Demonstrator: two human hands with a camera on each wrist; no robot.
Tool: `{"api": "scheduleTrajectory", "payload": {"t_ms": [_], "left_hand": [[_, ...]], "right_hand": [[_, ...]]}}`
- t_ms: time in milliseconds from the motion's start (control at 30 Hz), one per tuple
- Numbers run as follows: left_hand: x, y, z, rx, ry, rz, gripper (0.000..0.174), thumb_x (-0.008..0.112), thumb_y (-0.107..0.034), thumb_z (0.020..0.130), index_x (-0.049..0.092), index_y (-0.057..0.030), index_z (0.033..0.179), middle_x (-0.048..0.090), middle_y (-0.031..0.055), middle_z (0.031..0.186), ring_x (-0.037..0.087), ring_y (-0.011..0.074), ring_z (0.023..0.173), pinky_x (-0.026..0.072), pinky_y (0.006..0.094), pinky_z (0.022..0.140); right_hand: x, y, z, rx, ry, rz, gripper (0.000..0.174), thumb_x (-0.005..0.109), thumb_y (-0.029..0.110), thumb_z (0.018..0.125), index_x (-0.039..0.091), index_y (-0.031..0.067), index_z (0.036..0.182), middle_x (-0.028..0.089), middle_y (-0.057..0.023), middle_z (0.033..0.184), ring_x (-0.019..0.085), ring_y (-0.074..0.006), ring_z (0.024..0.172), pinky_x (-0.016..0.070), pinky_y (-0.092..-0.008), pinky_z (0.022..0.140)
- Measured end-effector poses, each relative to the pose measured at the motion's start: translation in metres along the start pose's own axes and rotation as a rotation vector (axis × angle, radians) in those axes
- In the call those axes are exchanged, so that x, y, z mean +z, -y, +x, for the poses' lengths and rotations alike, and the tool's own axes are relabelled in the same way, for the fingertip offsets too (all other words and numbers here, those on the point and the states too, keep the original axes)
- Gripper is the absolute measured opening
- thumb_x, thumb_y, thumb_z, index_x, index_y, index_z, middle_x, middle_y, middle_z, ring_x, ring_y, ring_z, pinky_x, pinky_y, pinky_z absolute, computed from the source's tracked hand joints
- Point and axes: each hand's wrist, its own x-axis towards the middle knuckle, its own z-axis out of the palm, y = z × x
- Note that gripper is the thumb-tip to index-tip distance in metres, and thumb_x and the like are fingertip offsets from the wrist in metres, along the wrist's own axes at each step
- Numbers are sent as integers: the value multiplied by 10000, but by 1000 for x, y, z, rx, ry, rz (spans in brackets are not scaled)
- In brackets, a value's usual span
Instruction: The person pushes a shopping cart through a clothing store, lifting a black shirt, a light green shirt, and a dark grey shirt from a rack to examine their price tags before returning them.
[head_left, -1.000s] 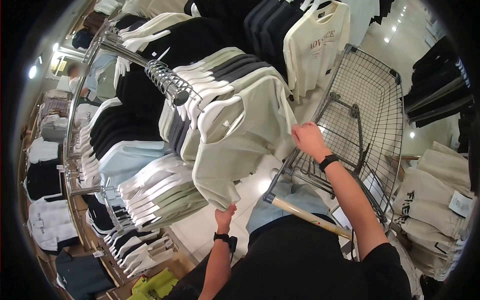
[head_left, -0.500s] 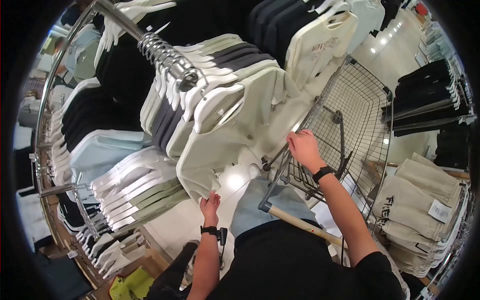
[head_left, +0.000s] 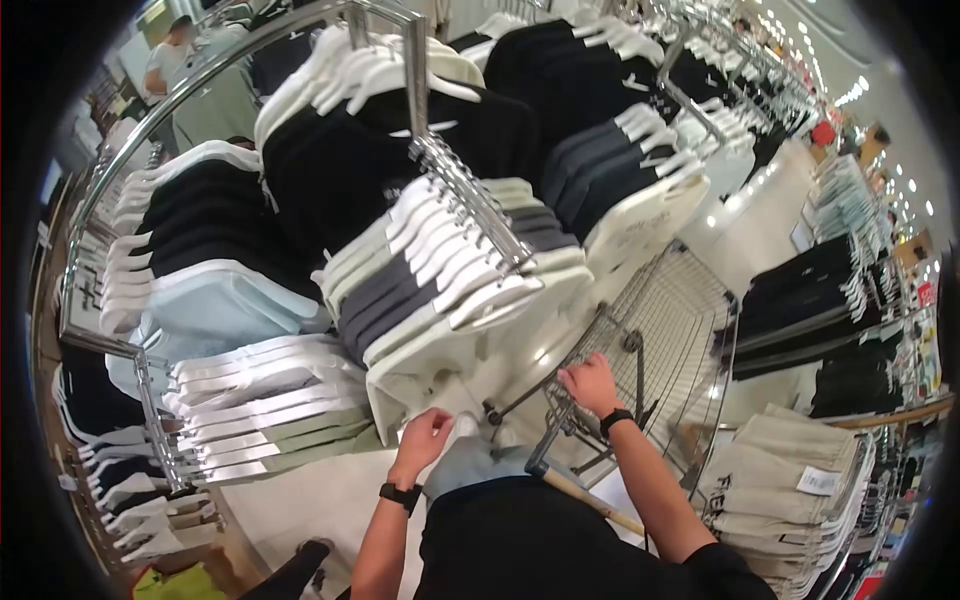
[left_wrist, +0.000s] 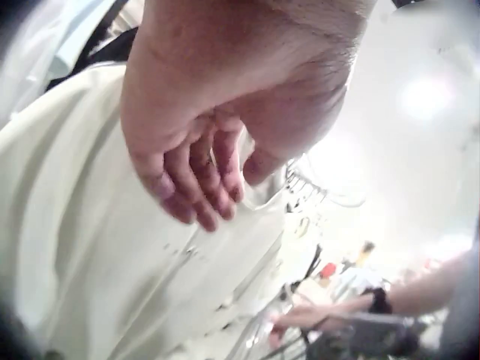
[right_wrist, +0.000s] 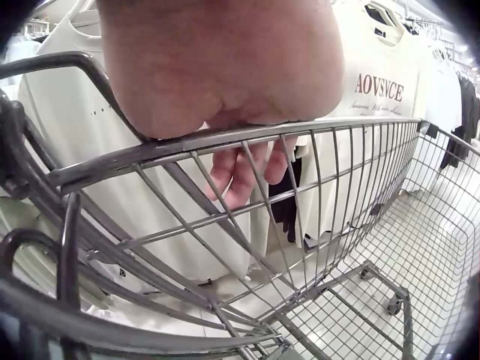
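A pale sage T-shirt (head_left: 405, 385) hangs on a white hanger (head_left: 495, 302) at the front end of a rail. My left hand (head_left: 425, 437) is in front of its lower left side, with nothing in it. In the left wrist view the left hand's fingers (left_wrist: 180, 184) hang loosely curled before the light cloth. My right hand (head_left: 592, 384) is at the near side of a wire shopping cart (head_left: 690, 330). In the right wrist view its fingers (right_wrist: 244, 176) dangle loosely beyond the cart's top rail (right_wrist: 247, 137), empty.
Behind the front shirt hang several grey and sage shirts, with black ones (head_left: 400, 165) further back. White and green garments (head_left: 270, 400) hang at the left. Beige trousers (head_left: 790, 480) stand on the right, below black trousers (head_left: 800, 310). The cart's handle (head_left: 580, 500) lies before my body.
Both hands have left the sage shirt's edges, which they held spread a second ago. The shirt now hangs down freely. My view has tilted up toward the racks.
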Motion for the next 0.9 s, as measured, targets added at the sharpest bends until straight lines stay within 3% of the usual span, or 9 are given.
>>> {"api": "scheduleTrajectory", "payload": {"t_ms": [67, 233, 300, 333, 400, 433, 500, 667, 900], "left_hand": [[-22, -83, 20, 132, -102, -75, 188, 691, -165, 1016, 716, 14, 1064, 780, 136, 985, 760, 243, 936, 586, 336, 831], [-57, -194, 40, 417, -386, -205, 123, 717, -103, 965, 713, -26, 1061, 747, 127, 984, 729, 298, 884, 576, 389, 809], [-63, -204, 51, 491, -531, -6, 336, 766, -110, 908, 674, -32, 1222, 711, 151, 1206, 681, 338, 1105, 540, 425, 956], [-64, -208, 57, 501, -530, -17, 336, 766, -110, 908, 674, -32, 1222, 711, 151, 1206, 681, 338, 1105, 540, 425, 956], [-65, -230, 71, 596, -633, 222, 714, 830, -234, 872, 508, 36, 1450, 528, 242, 1485, 503, 401, 1398, 419, 493, 1151], [-63, -236, 78, 600, -630, 209, 714, 830, -234, 872, 508, 36, 1450, 528, 242, 1485, 503, 401, 1398, 419, 493, 1151], [-54, -243, 97, 602, -540, 280, 1102, 874, -351, 817, 243, 103, 1598, 250, 321, 1661, 251, 509, 1542, 241, 567, 1263], [-35, -242, 143, 595, -568, 309, 1227, 874, -417, 804, 142, 137, 1618, 141, 374, 1686, 140, 538, 1577, 166, 588, 1288], [-45, -232, 167, 600, -618, 227, 1224, 918, -341, 718, 213, 97, 1618, 194, 303, 1706, 153, 496, 1588, 142, 585, 1296]], "right_hand": [[1, -3, 12, 32, 13, -1, 523, 529, 466, 1027, 788, 59, 825, 740, -165, 799, 659, -391, 982, 354, -508, 1175], [6, 3, 23, 108, 78, -5, 589, 446, 525, 1066, 797, 84, 895, 762, -160, 872, 690, -409, 1002, 277, -592, 1212], [2, 10, 25, 186, 236, 38, 591, 427, 539, 1074, 797, 91, 967, 777, -144, 919, 714, -373, 1022, 242, -592, 1235], [1, 12, 25, 193, 228, 27, 591, 427, 539, 1074, 797, 91, 967, 777, -144, 919, 714, -373, 1022, 242, -592, 1235], [2, 12, 23, 202, 233, 7, 570, 430, 535, 1076, 795, 101, 1016, 783, -134, 937, 731, -334, 1023, 212, -589, 1252], [-1, 14, 23, 208, 242, 25, 535, 450, 515, 1074, 793, 107, 1030, 784, -131, 939, 733, -328, 1021, 207, -584, 1255], [-4, 16, 25, 237, 264, 21, 517, 462, 502, 1073, 793, 107, 1030, 784, -131, 939, 732, -328, 1023, 204, -579, 1257], [3, 12, 26, 280, 283, 26, 459, 502, 457, 1065, 792, 104, 1022, 780, -137, 893, 729, -338, 986, 213, -571, 1255], [18, 1, 12, 257, 236, -20, 371, 560, 404, 1034, 745, 94, 951, 755, -107, 817, 725, -351, 892, 245, -599, 1236]]}}
